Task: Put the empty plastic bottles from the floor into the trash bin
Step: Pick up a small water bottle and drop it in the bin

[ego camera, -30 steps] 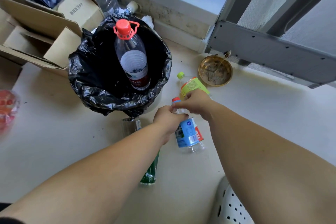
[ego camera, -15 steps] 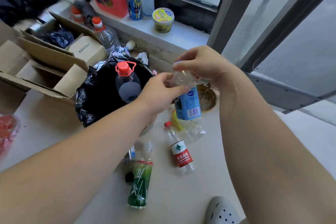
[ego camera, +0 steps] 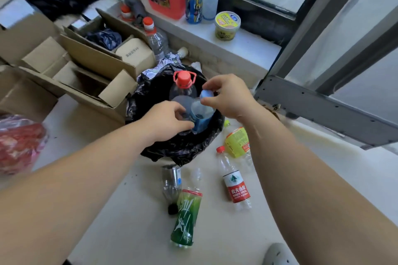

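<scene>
Over the black-bagged trash bin (ego camera: 172,150) both my hands hold a clear bottle with a blue label (ego camera: 201,114). My left hand (ego camera: 168,120) grips its body and my right hand (ego camera: 226,97) pinches its blue cap end. A large bottle with a red handled cap (ego camera: 183,86) stands inside the bin. On the floor lie a red-labelled bottle (ego camera: 235,187), a green-labelled bottle (ego camera: 186,215), a clear bottle with a black cap (ego camera: 171,185) and a yellow-labelled bottle (ego camera: 237,142).
Open cardboard boxes (ego camera: 71,66) stand left of the bin. A red bag (ego camera: 19,142) lies at the far left. The window sill (ego camera: 247,43) carries a pink jug, bottles and a yellow tub. A grey shoe (ego camera: 277,254) shows at the bottom edge.
The blue-labelled bottle was lifted off the floor with both hands, then carried left and down over the bin's opening.
</scene>
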